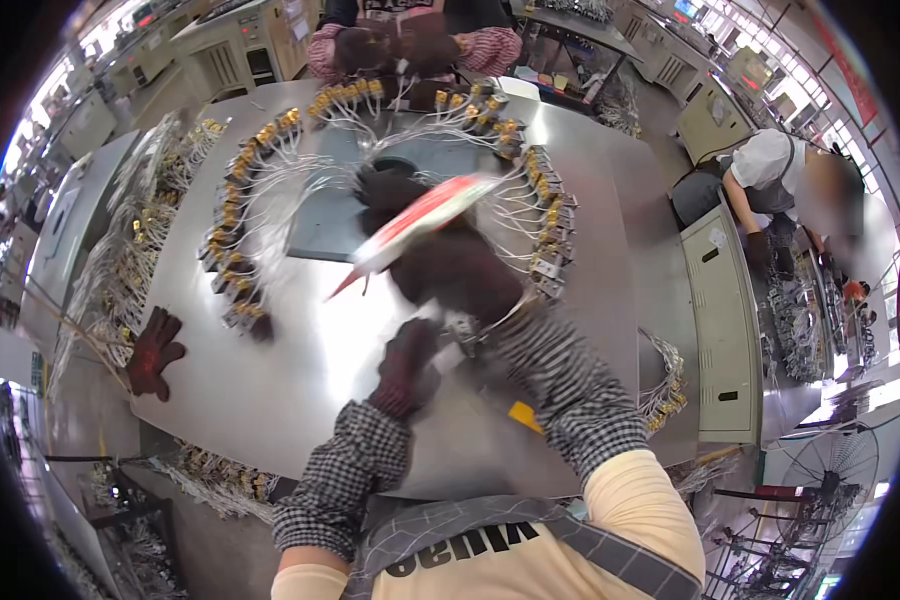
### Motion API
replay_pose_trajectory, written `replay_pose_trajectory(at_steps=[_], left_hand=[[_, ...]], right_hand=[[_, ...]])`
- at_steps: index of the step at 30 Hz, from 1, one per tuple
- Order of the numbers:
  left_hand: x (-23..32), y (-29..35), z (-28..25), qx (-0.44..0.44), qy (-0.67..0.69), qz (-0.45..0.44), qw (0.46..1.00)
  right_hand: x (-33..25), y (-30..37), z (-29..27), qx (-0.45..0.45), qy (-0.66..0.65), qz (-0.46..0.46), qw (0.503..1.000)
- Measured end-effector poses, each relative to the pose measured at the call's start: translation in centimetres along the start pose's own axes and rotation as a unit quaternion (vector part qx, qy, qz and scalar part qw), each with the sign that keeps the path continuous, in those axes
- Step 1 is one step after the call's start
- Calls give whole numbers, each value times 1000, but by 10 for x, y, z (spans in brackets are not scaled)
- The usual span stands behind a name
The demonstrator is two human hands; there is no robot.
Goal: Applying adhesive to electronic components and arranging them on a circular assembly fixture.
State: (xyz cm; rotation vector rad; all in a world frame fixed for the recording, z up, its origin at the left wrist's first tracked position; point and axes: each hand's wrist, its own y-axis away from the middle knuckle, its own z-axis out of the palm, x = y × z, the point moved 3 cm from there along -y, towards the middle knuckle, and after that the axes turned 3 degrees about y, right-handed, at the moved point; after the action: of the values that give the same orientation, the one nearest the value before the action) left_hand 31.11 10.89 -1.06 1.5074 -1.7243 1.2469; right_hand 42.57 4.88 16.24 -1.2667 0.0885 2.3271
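Observation:
Both my hands wear dark gloves and work over the metal table (320, 410). My right hand (455, 270) is smeared by motion and seems closed around a long red-and-white object (425, 220) with a thin red point. Its kind is too blurred to tell. Beyond it is a dark blurred shape (385, 190); I cannot tell whether it belongs to the hand. Lower and to the left, my left hand (408, 368) has its fingers closed beside a small, blurred metallic part (460, 325). What it grips is hidden.
Wire leads with yellow-and-metal ends (545, 215) form an arc around a blue-grey mat (320, 220). A loose glove (155, 353) lies at the left edge. Across the table a person's gloved hands (400, 45) are working. Another person (770, 175) leans over a bench at right.

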Motion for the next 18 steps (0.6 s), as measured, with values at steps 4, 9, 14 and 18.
replay_pose_trajectory(at_steps=[4, 9, 14, 18], left_hand=[[23, 1, -20, 147, 141, -15, 979], [32, 2, -22, 194, 48, -17, 980], [48, 1, -25, 234, 39, -72, 969], [48, 6, -24, 278, 80, -112, 951]], right_hand=[[-90, 11, -149, 88, 23, -179, 980], [-139, 2, -302, 280, -6, -277, 919], [-124, -40, -341, 331, 82, -236, 910], [-113, -41, -332, 355, 206, -124, 904]])
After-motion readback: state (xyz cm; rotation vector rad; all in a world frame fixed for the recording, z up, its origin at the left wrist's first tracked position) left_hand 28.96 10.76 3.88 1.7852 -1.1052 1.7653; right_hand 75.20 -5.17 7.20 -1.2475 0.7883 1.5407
